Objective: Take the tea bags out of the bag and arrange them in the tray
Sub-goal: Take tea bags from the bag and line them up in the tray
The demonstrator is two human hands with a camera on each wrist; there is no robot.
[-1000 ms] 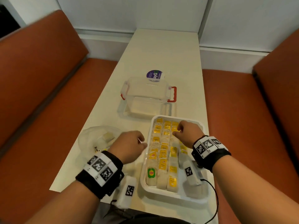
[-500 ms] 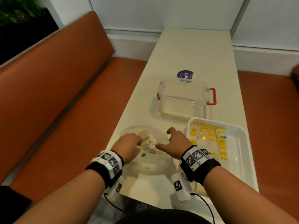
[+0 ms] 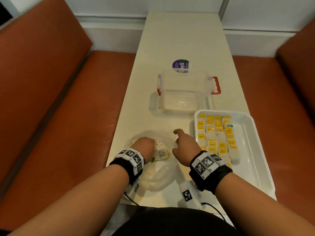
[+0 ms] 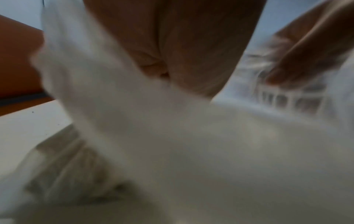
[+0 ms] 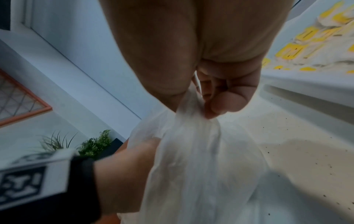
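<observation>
A thin translucent plastic bag lies on the table's near left. My left hand is down inside it, its fingers hidden by the plastic. A few tea bags lie in the bag just right of that hand. My right hand pinches the bag's right edge between thumb and fingers, and the right wrist view shows the film gathered at the fingertips. The white tray stands to the right. Rows of yellow-tagged tea bags fill its left part. The left wrist view is blurred with white plastic.
A clear lidless plastic box with red handles stands beyond the bag and tray, and a purple round sticker lies behind it. The narrow white table runs between two orange benches. The tray's right part is bare.
Both hands have left the tray and moved left to the bag. The left hand has gone deeper into it, and the right hand now pinches its edge.
</observation>
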